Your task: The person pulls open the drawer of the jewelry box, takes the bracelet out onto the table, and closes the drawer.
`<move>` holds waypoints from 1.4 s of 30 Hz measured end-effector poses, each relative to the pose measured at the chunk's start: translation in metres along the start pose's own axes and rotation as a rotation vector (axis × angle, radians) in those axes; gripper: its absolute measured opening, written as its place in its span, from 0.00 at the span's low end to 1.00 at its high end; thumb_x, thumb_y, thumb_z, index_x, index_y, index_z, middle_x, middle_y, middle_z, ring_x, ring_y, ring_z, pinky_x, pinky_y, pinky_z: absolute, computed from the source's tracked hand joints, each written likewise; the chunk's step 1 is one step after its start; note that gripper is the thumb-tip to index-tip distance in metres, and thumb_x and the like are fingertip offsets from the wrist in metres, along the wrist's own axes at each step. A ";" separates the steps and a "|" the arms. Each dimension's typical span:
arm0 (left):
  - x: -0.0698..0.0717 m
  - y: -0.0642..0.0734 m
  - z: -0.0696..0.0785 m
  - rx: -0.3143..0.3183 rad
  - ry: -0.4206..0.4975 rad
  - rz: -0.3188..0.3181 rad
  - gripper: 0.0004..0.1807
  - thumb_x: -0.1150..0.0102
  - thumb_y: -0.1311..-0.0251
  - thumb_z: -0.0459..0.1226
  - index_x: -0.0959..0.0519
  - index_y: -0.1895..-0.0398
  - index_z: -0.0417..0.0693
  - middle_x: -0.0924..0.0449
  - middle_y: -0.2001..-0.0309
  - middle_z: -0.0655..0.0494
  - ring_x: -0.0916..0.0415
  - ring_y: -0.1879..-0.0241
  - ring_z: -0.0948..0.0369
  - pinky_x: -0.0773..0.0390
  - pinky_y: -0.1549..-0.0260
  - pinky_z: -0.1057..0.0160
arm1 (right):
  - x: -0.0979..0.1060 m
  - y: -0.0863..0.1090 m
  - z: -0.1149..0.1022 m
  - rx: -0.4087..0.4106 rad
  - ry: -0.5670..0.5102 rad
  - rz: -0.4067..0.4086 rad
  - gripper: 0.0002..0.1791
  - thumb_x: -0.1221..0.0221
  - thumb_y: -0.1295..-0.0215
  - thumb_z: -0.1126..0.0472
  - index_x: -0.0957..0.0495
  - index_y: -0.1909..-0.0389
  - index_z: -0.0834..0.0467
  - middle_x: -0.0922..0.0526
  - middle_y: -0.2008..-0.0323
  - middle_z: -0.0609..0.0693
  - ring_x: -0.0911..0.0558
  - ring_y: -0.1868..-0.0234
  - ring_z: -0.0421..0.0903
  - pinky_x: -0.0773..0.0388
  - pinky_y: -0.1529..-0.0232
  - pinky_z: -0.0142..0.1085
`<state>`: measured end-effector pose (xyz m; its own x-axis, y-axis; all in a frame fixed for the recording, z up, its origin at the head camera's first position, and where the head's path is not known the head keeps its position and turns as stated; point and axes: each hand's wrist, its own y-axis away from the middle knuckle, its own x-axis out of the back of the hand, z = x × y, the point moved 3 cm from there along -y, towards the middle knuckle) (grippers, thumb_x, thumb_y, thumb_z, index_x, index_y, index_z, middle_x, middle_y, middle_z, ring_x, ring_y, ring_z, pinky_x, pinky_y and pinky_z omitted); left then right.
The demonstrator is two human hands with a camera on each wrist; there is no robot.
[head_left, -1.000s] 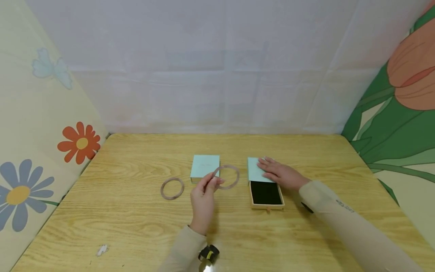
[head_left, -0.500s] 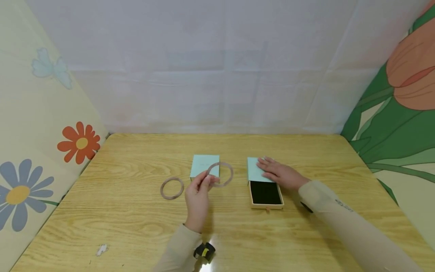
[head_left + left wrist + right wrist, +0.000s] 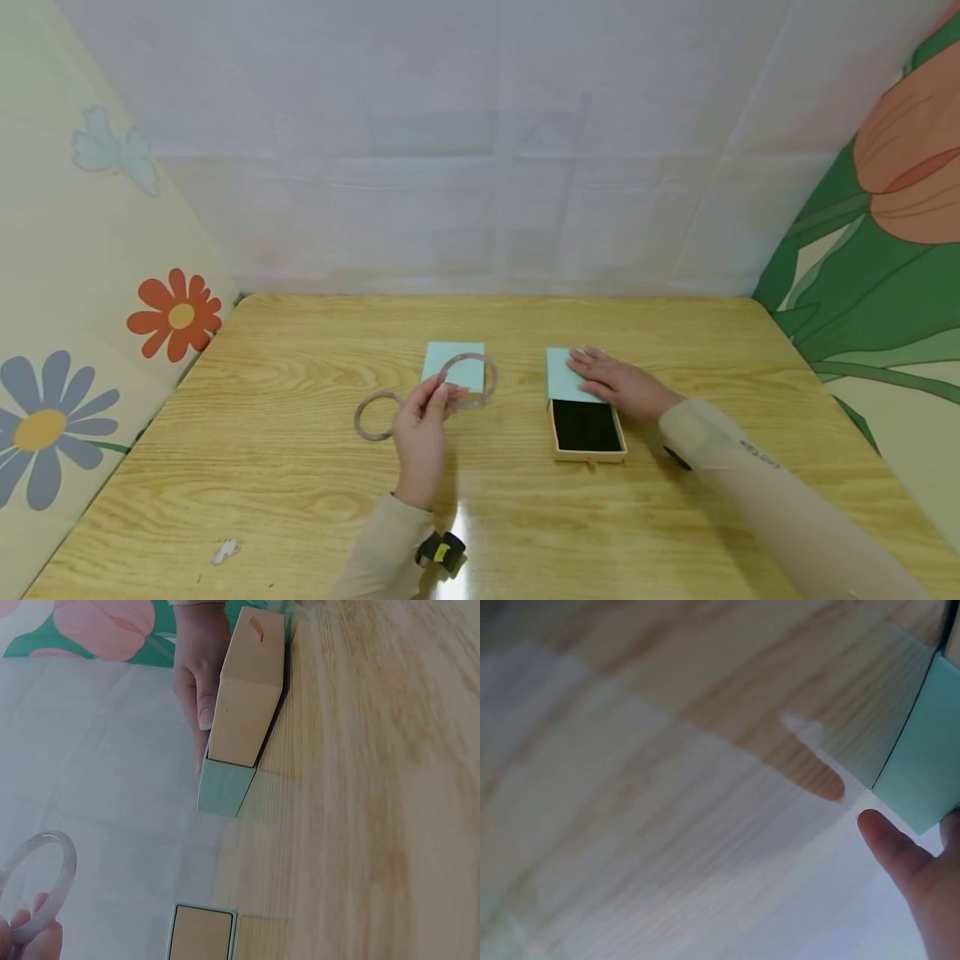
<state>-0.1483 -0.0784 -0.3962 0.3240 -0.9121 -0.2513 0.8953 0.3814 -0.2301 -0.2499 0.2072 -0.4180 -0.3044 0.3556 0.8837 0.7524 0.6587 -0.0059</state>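
My left hand [image 3: 422, 437] pinches a translucent pale-mauve bangle [image 3: 493, 380] between thumb and fingers, up off the table. In the left wrist view that bangle [image 3: 68, 866] stands tilted at lower left. A second bangle [image 3: 359, 419] lies on the table, partly behind my left hand. My right hand [image 3: 618, 385] rests with extended fingers on the mint sleeve [image 3: 559, 377] of the right jewelry box. Its cream drawer [image 3: 591, 456], lined in black, is pulled out towards me, with no bangle inside. In the right wrist view, fingers [image 3: 892, 844] show beside the mint box side.
Behind the held bangle sits another mint box [image 3: 435, 358], its drawer pushed in. All of it stands on a wood-grain table [image 3: 300, 500] with a white worn patch [image 3: 225, 551] at front left. A white sheet [image 3: 480, 167] hangs behind the table.
My left hand has moved left and slightly away from me with the bangle, from beside the right box to in front of the left one. The right hand stays put.
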 end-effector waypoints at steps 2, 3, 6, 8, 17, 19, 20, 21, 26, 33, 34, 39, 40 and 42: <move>0.003 -0.001 0.000 0.001 -0.003 0.009 0.12 0.51 0.32 0.24 0.28 0.54 0.17 0.18 0.66 0.42 0.18 0.65 0.68 0.19 0.62 0.70 | 0.000 0.000 0.000 0.002 -0.002 0.002 0.29 0.53 0.24 0.52 0.40 0.29 0.62 0.43 0.28 0.60 0.49 0.27 0.63 0.48 0.32 0.60; 0.004 -0.001 0.001 0.003 0.001 0.011 0.12 0.51 0.32 0.24 0.28 0.54 0.17 0.18 0.66 0.43 0.18 0.65 0.68 0.19 0.62 0.70 | 0.000 0.000 0.000 0.005 -0.002 0.004 0.29 0.52 0.24 0.52 0.40 0.29 0.62 0.43 0.28 0.60 0.49 0.27 0.63 0.48 0.33 0.60; 0.007 -0.002 0.003 0.013 0.021 0.019 0.11 0.52 0.32 0.23 0.28 0.54 0.17 0.19 0.66 0.45 0.18 0.65 0.67 0.19 0.60 0.68 | 0.000 0.000 0.000 0.015 0.000 0.014 0.29 0.52 0.24 0.52 0.40 0.29 0.63 0.42 0.28 0.60 0.49 0.27 0.63 0.47 0.33 0.60; 0.009 -0.003 0.004 0.025 0.032 0.030 0.11 0.52 0.32 0.23 0.28 0.54 0.17 0.19 0.66 0.47 0.18 0.65 0.67 0.19 0.59 0.67 | 0.000 0.000 0.000 0.014 -0.008 0.016 0.29 0.52 0.24 0.51 0.40 0.29 0.62 0.42 0.28 0.60 0.49 0.27 0.63 0.47 0.33 0.60; 0.021 -0.008 0.007 0.051 -0.002 0.097 0.10 0.52 0.31 0.25 0.26 0.55 0.21 0.19 0.67 0.53 0.18 0.65 0.68 0.20 0.59 0.71 | 0.000 0.000 -0.001 -0.005 -0.019 -0.004 0.29 0.52 0.24 0.52 0.41 0.29 0.62 0.43 0.28 0.59 0.50 0.27 0.62 0.49 0.32 0.59; 0.024 -0.008 0.007 0.041 0.008 0.108 0.10 0.52 0.31 0.24 0.27 0.55 0.20 0.19 0.68 0.54 0.18 0.66 0.68 0.20 0.60 0.71 | 0.000 0.000 -0.001 -0.009 -0.018 -0.006 0.29 0.52 0.24 0.52 0.41 0.29 0.62 0.44 0.27 0.58 0.50 0.27 0.62 0.49 0.32 0.59; 0.025 -0.009 0.007 0.035 0.010 0.114 0.10 0.52 0.31 0.24 0.27 0.55 0.20 0.19 0.68 0.54 0.18 0.66 0.68 0.20 0.60 0.71 | 0.000 0.000 0.000 -0.009 -0.018 -0.005 0.29 0.52 0.24 0.51 0.41 0.29 0.62 0.44 0.27 0.58 0.50 0.27 0.62 0.49 0.32 0.59; 0.027 -0.009 0.007 0.029 0.013 0.118 0.10 0.52 0.31 0.24 0.26 0.55 0.20 0.19 0.68 0.54 0.18 0.66 0.68 0.20 0.60 0.71 | -0.001 0.000 0.000 -0.008 -0.019 -0.004 0.30 0.52 0.24 0.51 0.41 0.29 0.62 0.44 0.27 0.58 0.50 0.27 0.62 0.49 0.32 0.59; 0.031 -0.011 0.009 0.006 -0.017 0.131 0.10 0.51 0.31 0.25 0.24 0.58 0.21 0.18 0.69 0.52 0.18 0.66 0.68 0.20 0.62 0.72 | -0.001 0.000 0.001 0.006 -0.019 0.012 0.30 0.52 0.24 0.51 0.40 0.29 0.62 0.43 0.28 0.60 0.50 0.27 0.63 0.48 0.32 0.60; 0.036 -0.013 0.009 0.027 -0.011 0.148 0.10 0.51 0.30 0.27 0.24 0.57 0.23 0.18 0.68 0.51 0.17 0.66 0.67 0.19 0.60 0.71 | -0.002 0.001 0.003 -0.006 -0.025 0.000 0.29 0.51 0.25 0.52 0.40 0.29 0.61 0.43 0.27 0.58 0.51 0.26 0.61 0.49 0.32 0.58; 0.037 -0.013 0.009 0.031 -0.006 0.153 0.10 0.51 0.30 0.27 0.24 0.56 0.24 0.18 0.68 0.52 0.17 0.66 0.67 0.19 0.60 0.70 | -0.002 0.000 0.002 -0.007 -0.025 -0.002 0.29 0.51 0.25 0.52 0.40 0.29 0.61 0.43 0.27 0.58 0.51 0.26 0.61 0.49 0.31 0.58; 0.041 -0.014 0.010 0.061 0.002 0.177 0.10 0.51 0.30 0.28 0.23 0.56 0.26 0.18 0.68 0.52 0.18 0.65 0.66 0.20 0.59 0.71 | -0.001 0.000 0.002 -0.010 -0.022 -0.003 0.29 0.51 0.25 0.52 0.40 0.29 0.61 0.43 0.27 0.58 0.50 0.26 0.61 0.49 0.31 0.58; 0.042 -0.014 0.011 0.062 -0.006 0.181 0.10 0.50 0.30 0.28 0.23 0.56 0.26 0.18 0.68 0.52 0.18 0.65 0.66 0.20 0.60 0.71 | -0.001 0.000 0.002 -0.011 -0.023 -0.004 0.29 0.51 0.24 0.52 0.41 0.29 0.61 0.43 0.27 0.58 0.50 0.26 0.61 0.49 0.31 0.58; 0.044 -0.015 0.011 0.061 -0.023 0.188 0.09 0.50 0.30 0.28 0.23 0.57 0.27 0.18 0.68 0.53 0.18 0.65 0.67 0.20 0.63 0.73 | -0.001 0.000 0.002 -0.009 -0.026 -0.004 0.29 0.52 0.24 0.52 0.41 0.29 0.62 0.44 0.27 0.58 0.51 0.26 0.61 0.49 0.31 0.58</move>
<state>-0.1441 -0.1264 -0.3932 0.4931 -0.8292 -0.2631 0.8351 0.5359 -0.1238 -0.2502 0.2082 -0.4197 -0.3223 0.3699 0.8714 0.7564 0.6541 0.0022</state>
